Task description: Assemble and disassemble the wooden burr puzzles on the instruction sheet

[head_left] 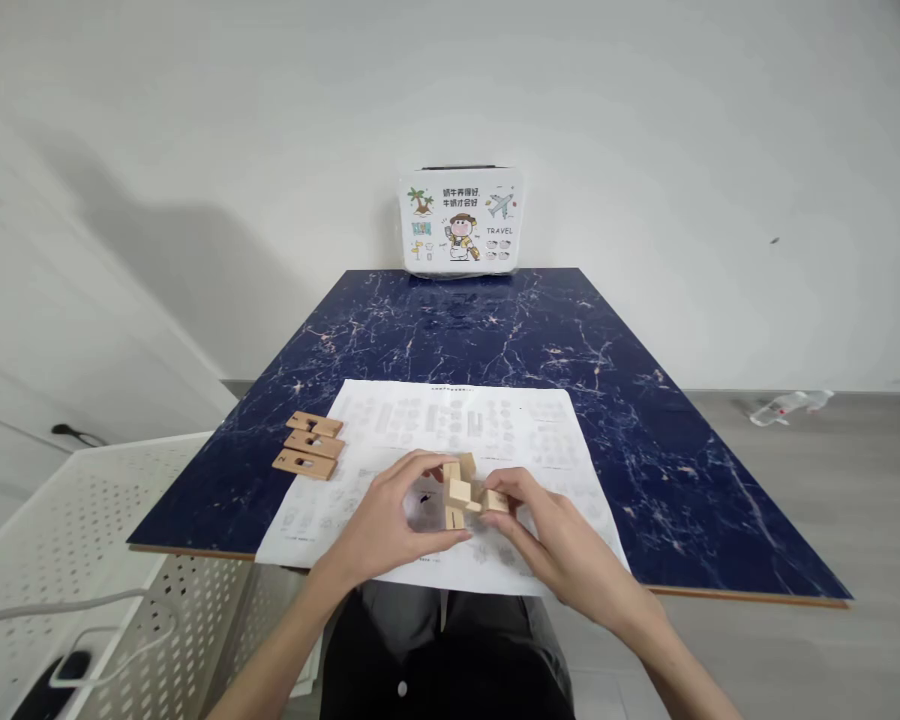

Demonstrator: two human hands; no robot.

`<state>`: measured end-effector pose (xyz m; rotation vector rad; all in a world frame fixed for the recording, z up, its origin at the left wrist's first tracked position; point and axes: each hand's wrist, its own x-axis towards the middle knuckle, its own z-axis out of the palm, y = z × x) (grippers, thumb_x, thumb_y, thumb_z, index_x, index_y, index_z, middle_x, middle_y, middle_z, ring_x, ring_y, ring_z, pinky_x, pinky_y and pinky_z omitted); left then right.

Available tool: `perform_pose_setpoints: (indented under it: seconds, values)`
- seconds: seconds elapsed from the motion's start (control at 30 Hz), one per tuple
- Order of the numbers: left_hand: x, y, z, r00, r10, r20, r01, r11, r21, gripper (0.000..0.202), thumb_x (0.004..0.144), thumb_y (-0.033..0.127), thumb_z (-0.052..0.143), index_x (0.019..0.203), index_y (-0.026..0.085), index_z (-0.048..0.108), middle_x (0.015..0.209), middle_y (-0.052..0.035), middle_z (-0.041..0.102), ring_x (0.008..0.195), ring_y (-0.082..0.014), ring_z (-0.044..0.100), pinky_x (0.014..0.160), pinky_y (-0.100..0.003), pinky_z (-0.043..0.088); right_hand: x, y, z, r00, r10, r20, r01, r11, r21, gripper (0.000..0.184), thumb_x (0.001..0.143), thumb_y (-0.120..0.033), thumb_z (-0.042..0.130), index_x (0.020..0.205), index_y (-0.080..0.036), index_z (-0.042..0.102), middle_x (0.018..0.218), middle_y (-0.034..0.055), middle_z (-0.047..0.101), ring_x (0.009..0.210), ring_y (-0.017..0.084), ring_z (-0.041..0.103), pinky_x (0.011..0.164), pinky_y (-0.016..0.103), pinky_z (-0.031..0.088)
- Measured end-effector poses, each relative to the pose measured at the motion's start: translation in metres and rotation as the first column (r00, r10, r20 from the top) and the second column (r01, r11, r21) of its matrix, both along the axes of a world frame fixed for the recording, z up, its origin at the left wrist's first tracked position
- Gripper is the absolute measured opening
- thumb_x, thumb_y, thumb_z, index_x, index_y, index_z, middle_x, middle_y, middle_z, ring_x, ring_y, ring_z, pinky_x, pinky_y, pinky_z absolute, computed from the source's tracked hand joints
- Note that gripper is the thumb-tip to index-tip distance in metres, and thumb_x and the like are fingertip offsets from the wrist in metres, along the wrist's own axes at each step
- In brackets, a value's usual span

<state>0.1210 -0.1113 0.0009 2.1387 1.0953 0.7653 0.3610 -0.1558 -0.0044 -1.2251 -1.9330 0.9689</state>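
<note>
Several light wooden puzzle pieces are joined in a small cluster [459, 492] over the printed sheet. My left hand [390, 515] is closed on the cluster's left side, thumb at the bottom and fingers at the top. A short notched wooden piece [495, 501] at the right of the cluster sits between the thumb and fingers of my right hand [546, 525]. I cannot tell how far that piece is fitted into the others. Three flat wooden pieces [307, 445] with slots and printed numbers lie side by side to the left, partly along the sheet's edge.
The white instruction sheet [375, 420] covers the near part of the dark blue marbled table [465, 325]. A white case [461, 222] with cartoon prints stands at the far end against the wall. A perforated white rack [142, 480] is at the left; a plastic bottle [787, 406] lies on the floor at right.
</note>
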Motion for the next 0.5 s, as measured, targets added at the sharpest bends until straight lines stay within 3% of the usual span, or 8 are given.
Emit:
perform_pose_setpoints:
  seconds: [0.17, 0.37, 0.5]
  values:
    - [-0.007, -0.005, -0.009, 0.999, 0.033, 0.042, -0.033, 0.999, -0.008, 0.060, 0.077, 0.033, 0.091, 0.129, 0.029, 0.061, 0.129, -0.0044, 0.070, 0.117, -0.0272, 0.068, 0.102, -0.042, 0.056, -0.016, 0.011, 0.003, 0.996, 0.075, 0.048, -0.077, 0.996, 0.038, 0.014, 0.110, -0.034, 0.049, 0.120, -0.029, 0.056, 0.108, 0.0034, 0.074, 0.093, 0.024, 0.071, 0.082, 0.034, 0.053]
    - [-0.009, -0.007, -0.010, 0.996, 0.000, 0.085, -0.002, 1.000, 0.018, 0.062, 0.078, 0.035, 0.091, 0.131, 0.031, 0.061, 0.130, -0.0053, 0.069, 0.122, -0.0288, 0.066, 0.106, -0.045, 0.054, -0.025, 0.015, 0.002, 1.000, 0.031, -0.001, -0.031, 0.999, -0.044, 0.019, 0.107, -0.038, 0.051, 0.124, -0.030, 0.049, 0.108, 0.0044, 0.076, 0.090, 0.025, 0.073, 0.075, 0.035, 0.055]
    - [-0.011, -0.007, -0.011, 0.993, -0.037, 0.114, 0.032, 0.998, 0.048, 0.062, 0.079, 0.037, 0.091, 0.133, 0.031, 0.062, 0.131, -0.0066, 0.070, 0.122, -0.0301, 0.066, 0.106, -0.048, 0.054, -0.026, 0.017, 0.006, 1.000, 0.001, -0.010, -0.001, 0.997, -0.076, 0.021, 0.106, -0.042, 0.052, 0.123, -0.029, 0.049, 0.091, 0.0014, 0.075, 0.075, 0.023, 0.067, 0.068, 0.034, 0.050]
